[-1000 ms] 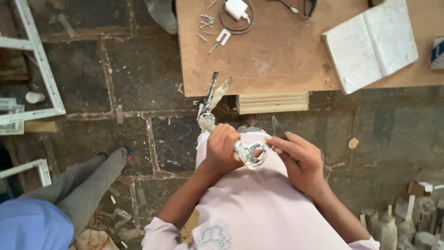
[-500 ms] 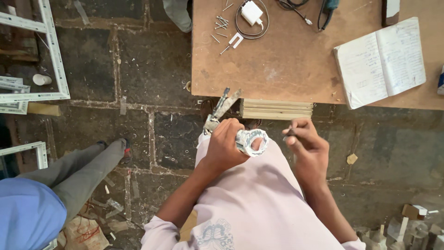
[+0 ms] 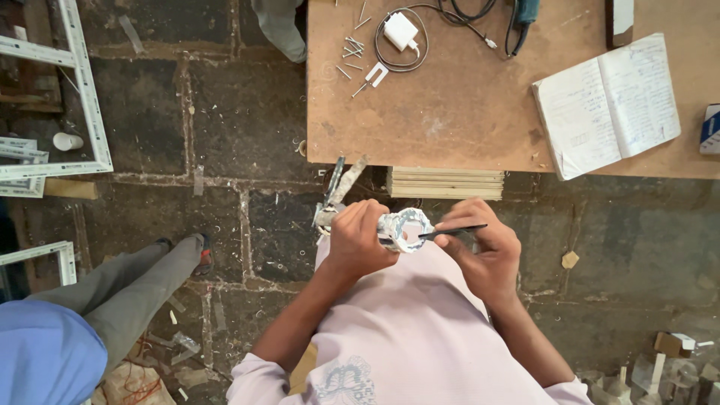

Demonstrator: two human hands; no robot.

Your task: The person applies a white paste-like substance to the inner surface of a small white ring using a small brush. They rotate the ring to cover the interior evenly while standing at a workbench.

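My left hand [image 3: 361, 238] is closed around a worn silvery metal tool [image 3: 402, 227] with a ring-shaped end; a pair of flat metal blades [image 3: 339, 184] sticks up from above that fist toward the table edge. My right hand [image 3: 481, 251] pinches a thin dark pointed tool [image 3: 452, 232] whose tip touches the ring. Both hands are held in front of my chest, just below the near edge of the wooden table [image 3: 465, 112].
On the table lie an open notebook [image 3: 607, 101], a white charger with cable [image 3: 401, 34], loose screws [image 3: 354, 54] and a blue power tool [image 3: 525, 11]. Another person's leg [image 3: 124, 289] stands at the left. White frames [image 3: 86, 112] lie on the stone floor.
Both hands with the metal tool have shifted slightly right and lower relative to the table as my view moved. My right hand now brings the thin dark tool against the ring.
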